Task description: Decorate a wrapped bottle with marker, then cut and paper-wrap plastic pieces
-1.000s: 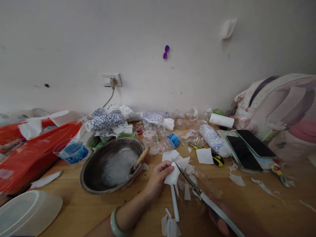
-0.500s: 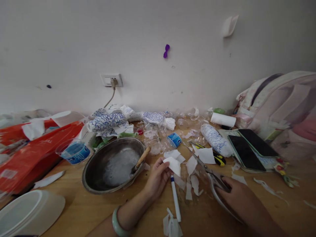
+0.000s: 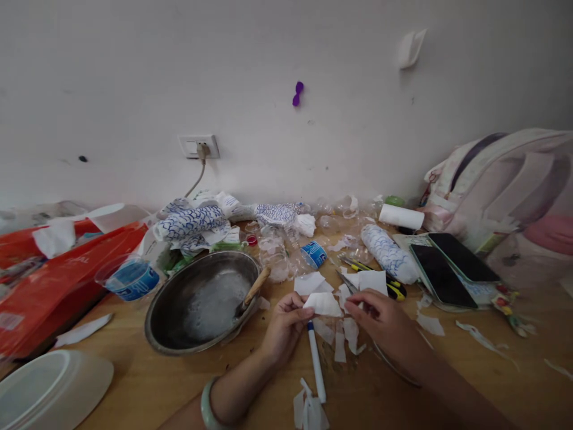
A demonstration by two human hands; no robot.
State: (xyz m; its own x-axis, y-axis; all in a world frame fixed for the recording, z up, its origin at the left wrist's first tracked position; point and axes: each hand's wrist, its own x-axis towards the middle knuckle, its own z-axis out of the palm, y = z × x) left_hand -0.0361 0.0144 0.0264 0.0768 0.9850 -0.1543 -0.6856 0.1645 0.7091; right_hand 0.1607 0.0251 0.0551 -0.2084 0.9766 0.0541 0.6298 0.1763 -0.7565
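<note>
My left hand (image 3: 286, 328) pinches a small piece of white paper (image 3: 323, 304) between thumb and fingers, above the table. Close by on the right, my right hand (image 3: 378, 313) is closed over a pair of scissors (image 3: 347, 282). The blades stick out past its fingers toward the upper left, and part of a handle shows below the palm; the rest is hidden. Its fingertips are near the paper's right edge; whether they touch it I cannot tell. Under the paper lies a white marker with a blue band (image 3: 317, 364). White paper scraps (image 3: 340, 340) lie around it.
A metal bowl (image 3: 154, 325) of cloudy liquid, with a wooden-handled tool, stands left. Behind are scale-patterned wrapped shapes (image 3: 192, 224) and clear plastic pieces (image 3: 274, 254). Rightward lie a yellow-black cutter (image 3: 396, 291), two phones (image 3: 441, 278) and a backpack (image 3: 505, 179). Red packaging (image 3: 76, 269) lies left.
My right hand has moved left and up to the paper, covering much of the scissors. The paper in my left hand has turned to lie more sideways. The view has shifted slightly.
</note>
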